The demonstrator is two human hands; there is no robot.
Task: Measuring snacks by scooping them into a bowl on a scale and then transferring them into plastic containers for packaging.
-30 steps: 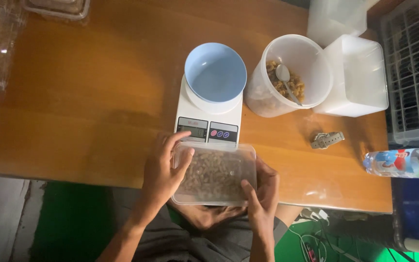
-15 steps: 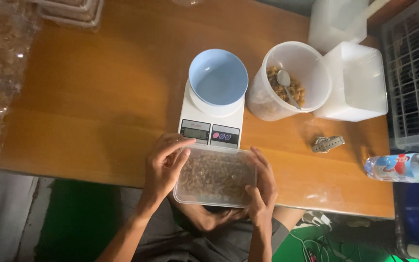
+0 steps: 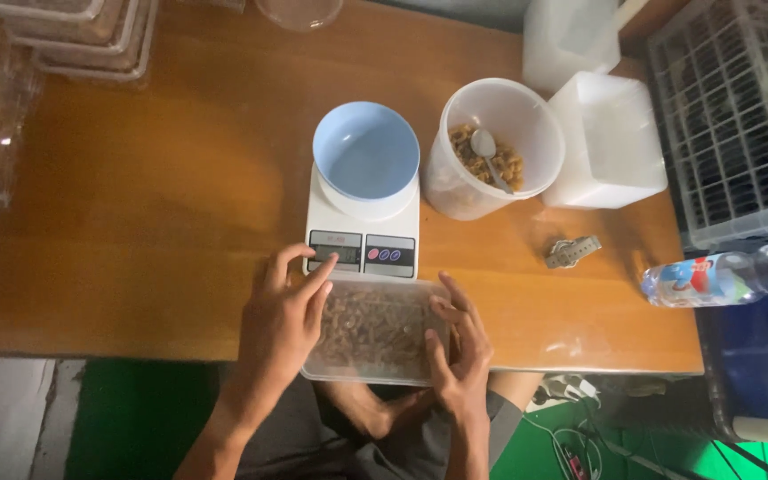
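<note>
A clear, rectangular plastic container filled with brown dried bits sits at the near edge of the wooden table, directly in front of the white kitchen scale and touching or nearly touching its front edge. Both hands press on it. The left hand lies flat over the container's left end, fingers spread and stretched forward so that the fingertips reach the scale's display. The right hand cups the container's right end, fingers curled loosely along the rim and lid, thumb on top; neither hand is closed into a fist, and each rests on the container rather than lifting it.

On the scale's platform stands a pale blue bowl, which looks empty. Just right of the scale is a round translucent tub holding more of the brown pieces and a spoon. Further right of the scale, touching the tub, stands a white square container. A small metal clip-like object lies on the table to the right of the scale's front, and beyond it a plastic bottle lies on its side. Far to the left of the scale, at the table's corner, stacked trays are partly visible.
</note>
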